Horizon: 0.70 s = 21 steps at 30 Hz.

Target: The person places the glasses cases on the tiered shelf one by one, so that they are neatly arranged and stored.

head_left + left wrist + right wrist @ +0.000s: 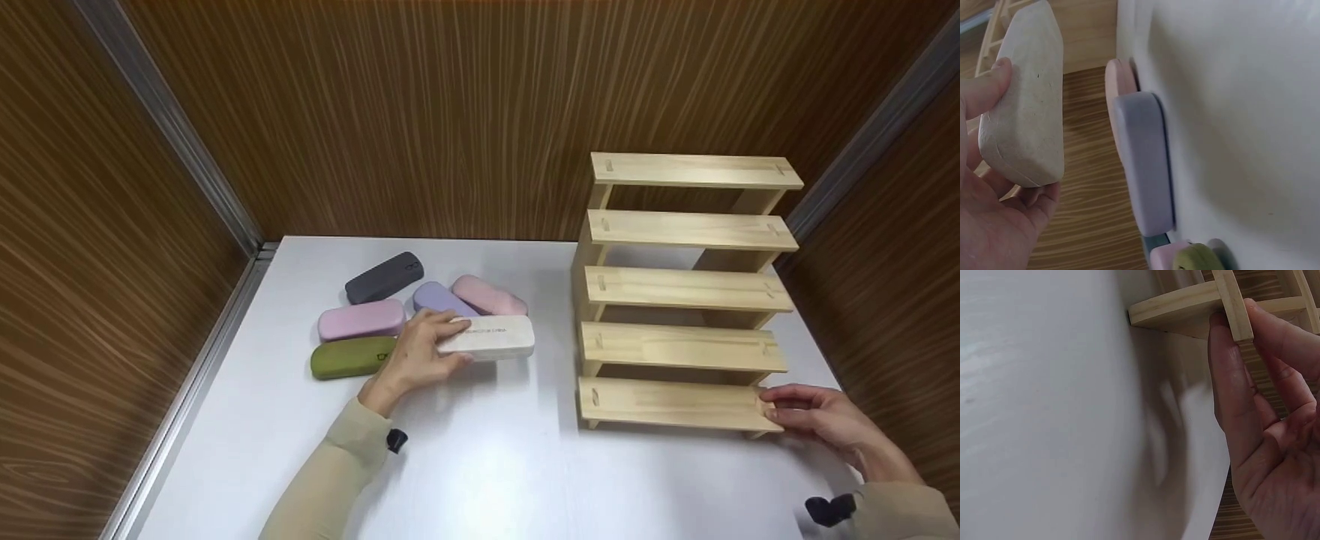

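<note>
My left hand (421, 351) grips a white glasses case (491, 337) with small lettering on its lid. In the left wrist view the case (1030, 95) is raised off the table, thumb on one side and fingers on the other. At the right, my right hand (829, 420) pinches the end of the lowest shelf board (675, 401) of a wooden stepped rack. The right wrist view shows that board (1233, 306) between thumb and fingers. Just past the held case lie a lavender case (439, 296) and a light pink case (487, 295).
A dark grey case (385, 277), a pink case (361, 319) and an olive green case (351, 358) lie left of the left hand on the white table (480, 480). The rack's upper boards (694, 171) rise toward the wood-grain back wall (420, 120). Side walls flank the table.
</note>
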Each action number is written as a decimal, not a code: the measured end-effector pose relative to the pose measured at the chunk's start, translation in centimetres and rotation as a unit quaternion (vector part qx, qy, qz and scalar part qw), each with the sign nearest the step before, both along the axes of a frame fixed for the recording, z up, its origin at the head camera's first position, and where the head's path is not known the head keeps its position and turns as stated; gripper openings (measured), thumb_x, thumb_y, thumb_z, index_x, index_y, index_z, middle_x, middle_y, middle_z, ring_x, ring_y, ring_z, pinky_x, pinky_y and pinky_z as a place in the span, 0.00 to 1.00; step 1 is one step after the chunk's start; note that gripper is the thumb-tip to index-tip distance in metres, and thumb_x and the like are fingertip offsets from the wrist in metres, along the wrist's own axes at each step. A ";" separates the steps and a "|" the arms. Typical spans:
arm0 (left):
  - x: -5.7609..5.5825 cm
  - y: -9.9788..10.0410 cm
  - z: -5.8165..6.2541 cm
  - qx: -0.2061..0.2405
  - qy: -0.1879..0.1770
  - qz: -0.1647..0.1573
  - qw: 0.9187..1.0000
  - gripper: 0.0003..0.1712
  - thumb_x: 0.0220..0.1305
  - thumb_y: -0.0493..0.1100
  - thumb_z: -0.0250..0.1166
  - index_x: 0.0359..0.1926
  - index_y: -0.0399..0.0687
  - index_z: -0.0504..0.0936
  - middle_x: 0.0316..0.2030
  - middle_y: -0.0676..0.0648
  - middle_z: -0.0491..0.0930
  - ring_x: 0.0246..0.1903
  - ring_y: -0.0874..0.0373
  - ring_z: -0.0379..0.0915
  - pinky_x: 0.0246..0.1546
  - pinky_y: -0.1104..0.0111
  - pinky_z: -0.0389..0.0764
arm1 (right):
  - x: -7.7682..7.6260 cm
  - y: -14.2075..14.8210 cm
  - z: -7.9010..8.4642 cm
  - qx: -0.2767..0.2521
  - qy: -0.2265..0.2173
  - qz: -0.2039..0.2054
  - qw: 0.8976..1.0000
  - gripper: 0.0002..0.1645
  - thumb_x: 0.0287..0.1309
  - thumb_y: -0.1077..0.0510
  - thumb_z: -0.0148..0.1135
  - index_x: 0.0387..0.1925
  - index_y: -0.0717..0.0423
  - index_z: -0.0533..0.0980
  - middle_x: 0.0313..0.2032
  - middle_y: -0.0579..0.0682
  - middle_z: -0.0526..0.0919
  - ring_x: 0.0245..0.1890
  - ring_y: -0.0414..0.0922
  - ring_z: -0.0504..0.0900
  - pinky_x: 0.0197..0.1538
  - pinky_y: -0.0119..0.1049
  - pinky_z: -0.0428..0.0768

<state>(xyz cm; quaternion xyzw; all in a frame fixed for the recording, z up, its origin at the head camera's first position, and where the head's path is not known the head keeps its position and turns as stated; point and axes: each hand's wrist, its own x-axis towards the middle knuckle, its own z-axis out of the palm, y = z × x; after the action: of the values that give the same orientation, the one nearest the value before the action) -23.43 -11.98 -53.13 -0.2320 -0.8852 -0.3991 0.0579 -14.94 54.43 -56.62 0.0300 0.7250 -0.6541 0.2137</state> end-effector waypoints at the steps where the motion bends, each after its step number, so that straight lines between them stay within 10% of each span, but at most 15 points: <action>1: -0.1 0.1 0.2 -0.002 0.008 -0.001 1.000 0.35 0.56 0.44 0.83 0.66 0.41 0.89 0.68 0.36 0.88 0.63 0.39 0.81 0.69 0.42 0.78 | 0.0 0.0 0.0 -0.001 0.001 0.001 1.000 0.25 0.76 0.73 0.62 0.51 0.42 0.94 0.47 0.29 0.95 0.44 0.28 0.91 0.46 0.26 0.90; 21: -2.0 3.0 5.4 -0.014 0.061 -0.024 0.998 0.33 0.58 0.49 0.82 0.65 0.44 0.91 0.67 0.42 0.90 0.62 0.41 0.83 0.64 0.44 0.81 | 0.1 -0.1 -0.1 0.005 -0.009 -0.009 1.000 0.23 0.77 0.72 0.62 0.50 0.42 0.93 0.47 0.30 0.95 0.44 0.28 0.91 0.45 0.27 0.90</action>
<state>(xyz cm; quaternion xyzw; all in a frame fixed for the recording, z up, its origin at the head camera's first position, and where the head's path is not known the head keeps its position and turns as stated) -25.39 -9.02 -47.73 -0.2779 -0.8796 -0.3733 0.0986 -14.83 54.29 -56.68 0.0434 0.7257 -0.6523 0.2146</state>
